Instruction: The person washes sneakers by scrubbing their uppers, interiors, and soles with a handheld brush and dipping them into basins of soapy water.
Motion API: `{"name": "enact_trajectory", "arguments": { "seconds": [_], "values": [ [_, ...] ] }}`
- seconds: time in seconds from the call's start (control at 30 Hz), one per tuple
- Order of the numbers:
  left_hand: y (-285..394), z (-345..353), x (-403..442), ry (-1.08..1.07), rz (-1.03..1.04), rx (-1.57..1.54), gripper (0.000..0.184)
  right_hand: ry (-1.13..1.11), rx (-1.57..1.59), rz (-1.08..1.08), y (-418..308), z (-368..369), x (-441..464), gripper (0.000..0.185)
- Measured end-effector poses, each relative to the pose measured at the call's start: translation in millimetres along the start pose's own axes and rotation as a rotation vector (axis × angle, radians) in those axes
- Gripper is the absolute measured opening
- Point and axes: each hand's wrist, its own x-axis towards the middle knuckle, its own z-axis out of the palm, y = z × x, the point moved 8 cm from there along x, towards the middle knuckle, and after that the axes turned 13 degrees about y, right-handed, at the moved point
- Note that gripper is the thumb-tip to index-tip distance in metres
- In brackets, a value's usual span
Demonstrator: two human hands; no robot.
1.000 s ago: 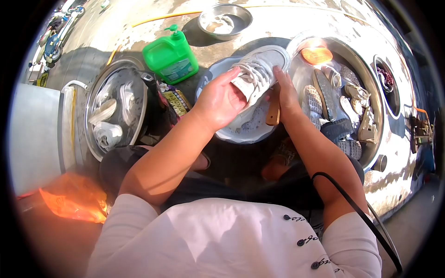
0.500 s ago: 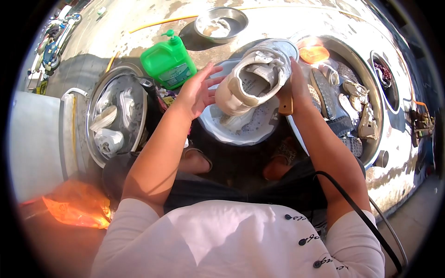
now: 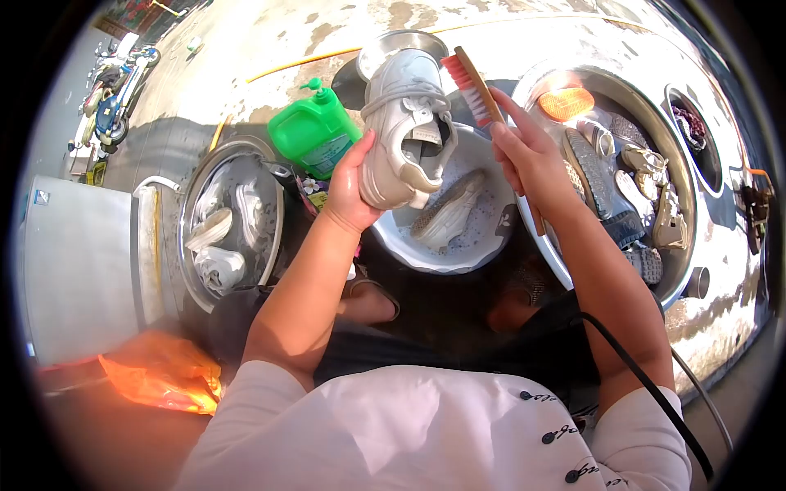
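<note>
My left hand (image 3: 354,185) grips a white sneaker (image 3: 391,168) by its heel end, its toe pointing away from me and its opening facing right. In my right hand (image 3: 530,151) is a wooden scrubbing brush (image 3: 478,86) with red and white bristles, held up to the right of the sneaker; bristles and shoe are apart. Below both hands stands a white basin (image 3: 458,260) of sudsy water. Another light-coloured shoe (image 3: 452,214) lies in that basin.
A green pump jug (image 3: 313,131) stands left of the sneaker. A metal basin (image 3: 190,270) at left holds light shoes; a large metal tub (image 3: 686,245) at right holds several shoes. A small metal basin (image 3: 401,39) and a yellow hose (image 3: 307,59) lie beyond.
The sneaker has moved left into my left hand, which has closed on it. My right hand has come away from the shoe and raised the brush, whose bristles now show.
</note>
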Motion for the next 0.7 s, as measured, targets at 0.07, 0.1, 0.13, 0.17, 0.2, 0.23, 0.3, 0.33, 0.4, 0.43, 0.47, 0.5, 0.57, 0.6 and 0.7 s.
{"name": "enact_trajectory", "arguments": {
  "seconds": [0.07, 0.1, 0.13, 0.17, 0.2, 0.23, 0.3, 0.33, 0.4, 0.43, 0.47, 0.5, 0.57, 0.6, 0.7],
  "values": [
    [14.8, -4.8, 5.8, -0.011, 0.021, 0.023, 0.046, -0.213, -0.007, -0.029, -17.6, 9.7, -13.3, 0.051],
    [20.5, -9.0, 9.0, -0.023, 0.025, 0.036, 0.046, -0.362, -0.092, 0.019, -17.7, 16.9, -22.0, 0.051],
    [24.3, -17.2, 11.8, 0.001, 0.022, 0.059, 0.045, -0.506, -0.176, 0.069, -13.5, 22.6, -31.4, 0.052],
    [25.5, -18.0, 11.8, -0.003, 0.017, 0.073, 0.045, -0.496, -0.165, 0.067, -14.3, 19.2, -30.7, 0.052],
    [29.4, -21.0, 12.4, 0.025, 0.071, 0.105, 0.045, -0.549, -0.176, 0.108, -11.6, 18.3, -31.3, 0.051],
    [31.0, -23.6, 12.8, 0.051, 0.123, 0.134, 0.045, -0.601, -0.189, 0.149, -9.3, 17.0, -32.3, 0.05],
    [27.0, -13.9, 4.5, 0.039, 0.119, 0.119, 0.045, -0.612, -0.273, 0.168, -10.5, 9.6, -27.7, 0.05],
    [26.9, -11.1, 2.1, 0.022, 0.121, 0.104, 0.045, -0.634, -0.364, 0.185, -7.6, 6.9, -28.9, 0.051],
    [31.5, -13.7, 2.9, 0.012, 0.144, 0.088, 0.048, -0.619, -0.341, 0.165, -0.9, 10.3, -28.8, 0.051],
    [30.8, -14.9, 3.9, 0.009, 0.141, 0.089, 0.048, -0.611, -0.321, 0.142, 3.4, 13.8, -27.3, 0.051],
    [33.3, -13.0, 2.7, 0.014, 0.201, 0.158, 0.049, -0.605, -0.32, 0.144, 10.7, 17.8, -24.6, 0.051],
    [34.8, -6.8, -1.0, 0.02, 0.259, 0.23, 0.05, -0.65, -0.309, 0.111, 17.2, 25.8, -23.6, 0.049],
    [34.3, 1.2, -5.2, 0.03, 0.334, 0.311, 0.054, -0.682, -0.289, 0.083, 26.7, 36.7, -26.0, 0.049],
    [38.5, 4.0, -6.7, 0.018, 0.393, 0.384, 0.057, -0.66, -0.255, 0.084, 28.8, 40.7, -27.0, 0.048],
    [49.6, 23.6, -17.1, 0.028, 0.52, 0.529, 0.064, -0.547, -0.207, -0.003, 25.8, 45.5, -26.9, 0.049]
  ]
}}
